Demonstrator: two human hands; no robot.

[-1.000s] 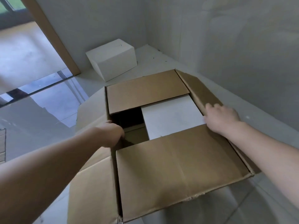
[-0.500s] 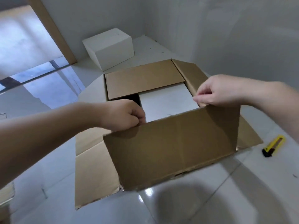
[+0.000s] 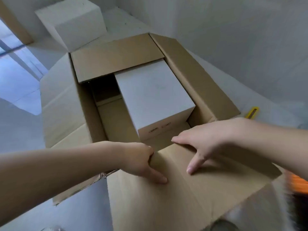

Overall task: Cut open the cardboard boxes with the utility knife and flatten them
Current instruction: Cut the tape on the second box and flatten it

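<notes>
A: Where's the big cardboard box (image 3: 106,62) sitting?

B: Centre of the frame, on the pale floor (image 3: 20,127), top open. The far flap (image 3: 116,57) is lying roughly level over the opening, the left flap (image 3: 61,104) is hanging outward at the left, the right flap (image 3: 196,77) is angling up along the right side.

A: And the near flap (image 3: 183,194)?

B: It's folding outward toward the camera, filling the lower middle. Both hands are working on its hinge edge.

A: Fingers?

B: The left hand (image 3: 141,160) is gripping that edge, fingers curling over it into the box, thumb pressing on the flap's outer face. The right hand (image 3: 205,144) is doing the same just beside it: fingers lying along the fold, thumb splayed down on the cardboard (pinching the edge, as far as I can tell).

A: Anything inside?

B: A white box (image 3: 155,95) is sitting in the right half of the interior, small oval marks on its near side, too small to read. The left half is showing bare brown bottom.

A: Knife?

B: The yellow utility knife (image 3: 252,112) is lying on the floor at the right edge, just beyond the right flap, partly hidden behind the right forearm. Neither hand is touching it.

A: Other stuff?

B: A second white box (image 3: 71,22) is standing at upper left against the wall. Something orange, blurred, is showing at the lower right edge.
</notes>
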